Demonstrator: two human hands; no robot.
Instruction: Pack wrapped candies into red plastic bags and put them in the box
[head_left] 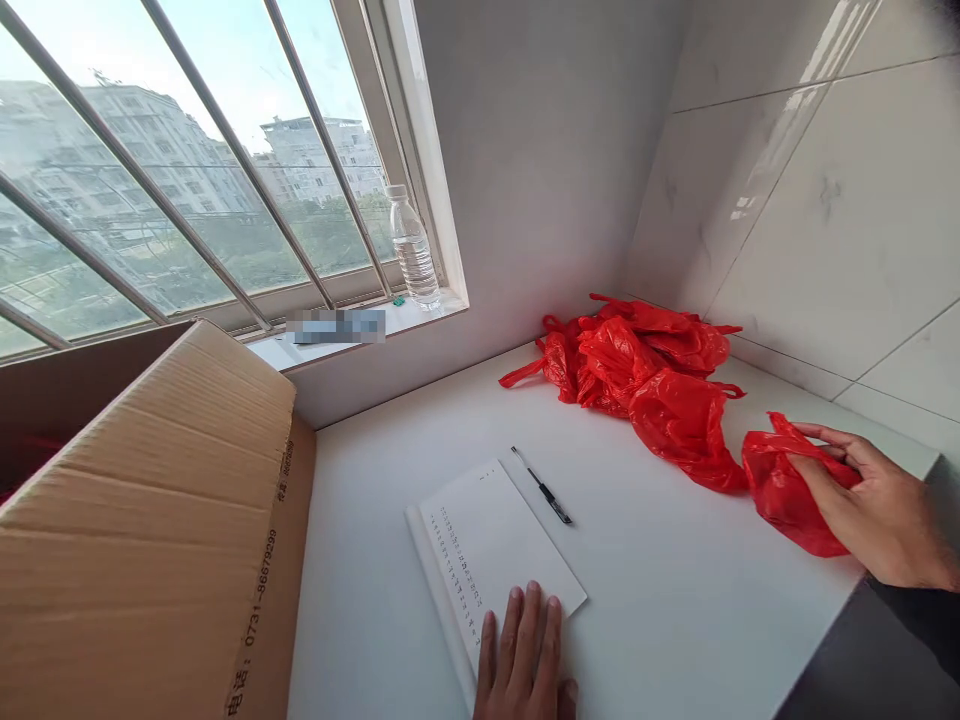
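My left hand (pixel 523 660) lies flat with fingers stretched out on the lower part of an open notebook (pixel 480 540), whose page carries columns of small handwriting. Beside the notebook's upper right edge is a black pen (pixel 541 487), lying on the white tabletop (pixel 645 590). At the right, my right hand (pixel 862 500) has its thumb and fingers closed on a red plastic bag (pixel 795 490), near the table's right edge. What the bag contains cannot be made out. Just left of it, several more red plastic bags (pixel 637 360) are heaped against the wall.
A large cardboard box (pixel 165 500) with a raised flap stands on the left. On the windowsill (pixel 442 305) are a clear water bottle (pixel 414 255), a small green object (pixel 398 300) and a blurred-out item (pixel 337 327). Metal bars (pixel 217 120) cross the window.
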